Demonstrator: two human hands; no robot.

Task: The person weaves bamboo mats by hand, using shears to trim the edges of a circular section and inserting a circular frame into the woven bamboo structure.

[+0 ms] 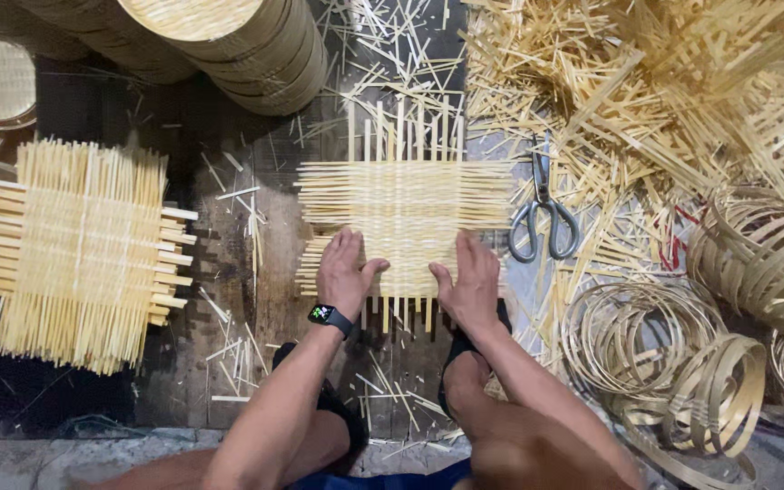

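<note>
A square woven mat of pale bamboo strips [403, 204] lies on the dark floor in front of me, loose strip ends sticking out on all sides. My left hand [345, 272], with a black watch on its wrist, presses flat on the mat's near left corner, fingers spread. My right hand [469, 279] lies flat on the near right edge, fingers together and pointing away. Neither hand grips anything. My knees and black sandals sit just below the mat.
A stack of finished woven mats [79, 249] lies at left. Grey-handled scissors [544, 213] rest right of the mat. Loose bamboo strips [646, 82] heap at upper right, bamboo hoops [682, 354] at lower right, stacked round bamboo frames [229, 45] at the top.
</note>
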